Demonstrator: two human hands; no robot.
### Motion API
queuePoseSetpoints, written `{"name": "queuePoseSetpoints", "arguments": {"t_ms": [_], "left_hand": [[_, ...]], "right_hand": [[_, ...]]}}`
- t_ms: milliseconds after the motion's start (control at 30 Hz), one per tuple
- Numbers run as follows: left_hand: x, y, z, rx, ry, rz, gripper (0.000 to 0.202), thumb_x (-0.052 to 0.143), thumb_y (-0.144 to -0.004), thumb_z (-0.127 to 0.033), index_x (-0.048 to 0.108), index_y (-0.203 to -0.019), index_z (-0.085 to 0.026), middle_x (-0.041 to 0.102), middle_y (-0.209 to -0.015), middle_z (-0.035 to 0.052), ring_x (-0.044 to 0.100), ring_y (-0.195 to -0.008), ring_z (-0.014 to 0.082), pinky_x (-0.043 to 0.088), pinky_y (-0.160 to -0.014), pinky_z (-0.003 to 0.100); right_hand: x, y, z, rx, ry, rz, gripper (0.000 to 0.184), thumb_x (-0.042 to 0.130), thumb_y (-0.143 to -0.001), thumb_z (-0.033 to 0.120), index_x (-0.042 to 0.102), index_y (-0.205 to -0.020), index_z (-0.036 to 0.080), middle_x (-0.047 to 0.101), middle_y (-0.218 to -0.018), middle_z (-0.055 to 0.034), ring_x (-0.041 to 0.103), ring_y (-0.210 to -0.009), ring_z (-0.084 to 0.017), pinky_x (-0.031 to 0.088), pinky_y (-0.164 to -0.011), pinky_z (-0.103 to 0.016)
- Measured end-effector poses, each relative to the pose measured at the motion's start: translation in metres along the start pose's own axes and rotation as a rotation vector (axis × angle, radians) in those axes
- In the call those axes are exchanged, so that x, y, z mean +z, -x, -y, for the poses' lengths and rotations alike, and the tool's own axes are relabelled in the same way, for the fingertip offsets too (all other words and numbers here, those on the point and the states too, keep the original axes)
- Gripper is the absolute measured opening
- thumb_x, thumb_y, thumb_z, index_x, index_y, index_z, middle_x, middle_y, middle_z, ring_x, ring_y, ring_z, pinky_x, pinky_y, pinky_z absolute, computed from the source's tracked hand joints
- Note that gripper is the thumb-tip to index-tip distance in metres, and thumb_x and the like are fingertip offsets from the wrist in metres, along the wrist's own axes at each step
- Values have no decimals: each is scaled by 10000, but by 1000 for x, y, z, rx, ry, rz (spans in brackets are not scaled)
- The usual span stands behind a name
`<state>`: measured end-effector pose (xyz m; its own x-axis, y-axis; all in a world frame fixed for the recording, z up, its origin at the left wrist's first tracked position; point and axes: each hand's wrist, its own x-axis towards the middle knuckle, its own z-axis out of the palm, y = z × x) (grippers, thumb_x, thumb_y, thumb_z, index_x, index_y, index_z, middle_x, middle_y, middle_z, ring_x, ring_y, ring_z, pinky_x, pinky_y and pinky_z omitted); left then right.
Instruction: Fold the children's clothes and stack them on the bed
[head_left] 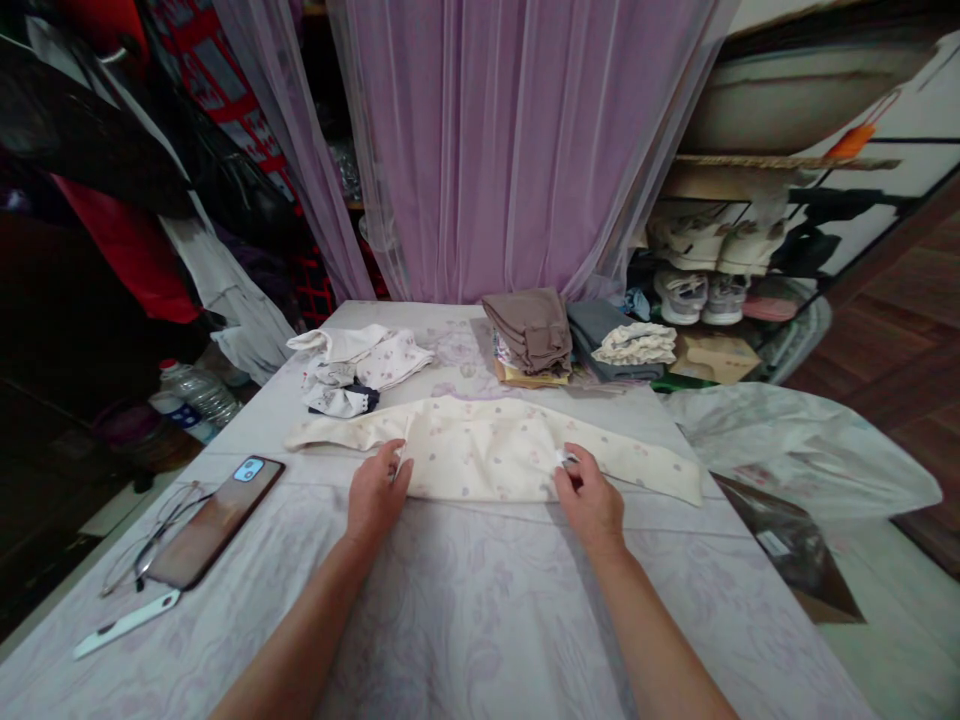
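A cream long-sleeved top (480,450) with small pastel prints lies across the table, both sleeves stretched out sideways. My left hand (379,490) is closed on its left edge, fingers and thumb pinching the cloth. On the opposite edge, my right hand (589,495) pinches the fabric, with a small white bit, perhaps a label, at the fingertips. Beyond the left sleeve sits a loose heap of pale printed clothes (367,360). Folded brown trousers (531,330) top a stack behind the top, beside a folded dark grey garment (604,340) bearing a bunched cream cloth (636,343).
A phone (217,525), glasses (154,540) and a white-handled folding tool (127,622) lie on the table's left side. Purple curtains (510,150) hang behind it. Plastic bottles (199,395) stand off the left edge; a plastic bag (802,450) and shoe rack (720,230) are at right.
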<state>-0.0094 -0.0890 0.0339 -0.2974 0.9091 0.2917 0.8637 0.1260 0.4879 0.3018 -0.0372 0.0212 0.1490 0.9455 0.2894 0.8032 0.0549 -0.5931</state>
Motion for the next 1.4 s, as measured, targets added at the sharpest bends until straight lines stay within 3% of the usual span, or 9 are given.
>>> {"name": "queuePoseSetpoints", "arguments": {"t_ms": [267, 467, 800, 867, 1000, 1067, 1200, 1300, 1400], "left_hand": [[-1, -2, 7, -29, 122, 79, 319, 486, -819, -349, 602, -1089, -223, 439, -506, -84, 518, -519, 153, 382, -597, 260], [-3, -1, 10, -84, 192, 96, 312, 454, -802, -353, 589, -1057, -236, 462, -520, -87, 528, -521, 146, 394, -585, 252], [-2, 0, 9, 69, 40, 79, 377, 461, -750, -211, 614, -1094, -200, 641, -757, 11, 635, -791, 205, 500, -791, 340], [-4, 2, 8, 134, -23, 9, 394, 469, -720, -167, 629, -1080, -192, 678, -962, 72, 626, -968, 236, 484, -906, 388], [-5, 6, -4, 330, -131, -58, 413, 449, -769, -125, 639, -1132, -178, 553, -1368, 120, 428, -1331, 284, 348, -1103, 477], [0, 4, -15, 450, -159, 37, 431, 414, -835, -134, 613, -1215, -180, 556, -1385, 101, 400, -1366, 269, 306, -1137, 490], [21, -8, -31, 544, -225, 224, 435, 420, -930, -296, 559, -1318, -157, 564, -1389, 116, 448, -1342, 285, 339, -1123, 489], [35, -13, -30, 486, -283, 193, 491, 460, -927, -407, 544, -1347, -166, 502, -1443, 144, 425, -1359, 323, 337, -1117, 514], [40, -13, -25, 458, -295, 148, 560, 483, -911, -481, 527, -1371, -164, 451, -1475, 169, 397, -1376, 343, 328, -1120, 518]], "right_hand": [[-4, 5, -8, -29, -17, -8, 435, 473, -714, 332, 643, -1091, 194, 581, -567, 38, 532, -573, -171, 379, -594, -267], [-10, 9, -19, -133, -143, 10, 415, 469, -700, 306, 644, -1058, 187, 589, -560, 41, 553, -563, -166, 436, -635, -277], [-11, 12, -14, -132, -18, 32, 384, 475, -808, 389, 669, -1062, 176, 616, -605, 1, 592, -650, -199, 451, -738, -331], [-12, 13, -14, -150, 39, -11, 362, 466, -813, 363, 672, -1052, 186, 665, -714, -32, 610, -743, -218, 447, -789, -351], [-16, 17, 1, -278, 110, -107, 331, 434, -881, 312, 668, -1066, 169, 680, -1094, -120, 577, -1062, -261, 389, -964, -409], [-14, 19, 18, -388, 116, -46, 340, 415, -915, 282, 658, -1130, 182, 646, -1221, -116, 520, -1196, -256, 339, -1040, -413], [7, 22, 60, -619, 139, 348, 404, 381, -947, 251, 586, -1293, 215, 543, -1408, -78, 417, -1342, -219, 268, -1123, -407], [21, 18, 73, -649, 182, 536, 453, 380, -962, 315, 497, -1392, 234, 454, -1489, -71, 346, -1399, -218, 229, -1146, -458], [21, 11, 62, -597, 250, 551, 514, 402, -958, 411, 428, -1444, 246, 351, -1550, -78, 280, -1436, -240, 178, -1156, -512]]}}
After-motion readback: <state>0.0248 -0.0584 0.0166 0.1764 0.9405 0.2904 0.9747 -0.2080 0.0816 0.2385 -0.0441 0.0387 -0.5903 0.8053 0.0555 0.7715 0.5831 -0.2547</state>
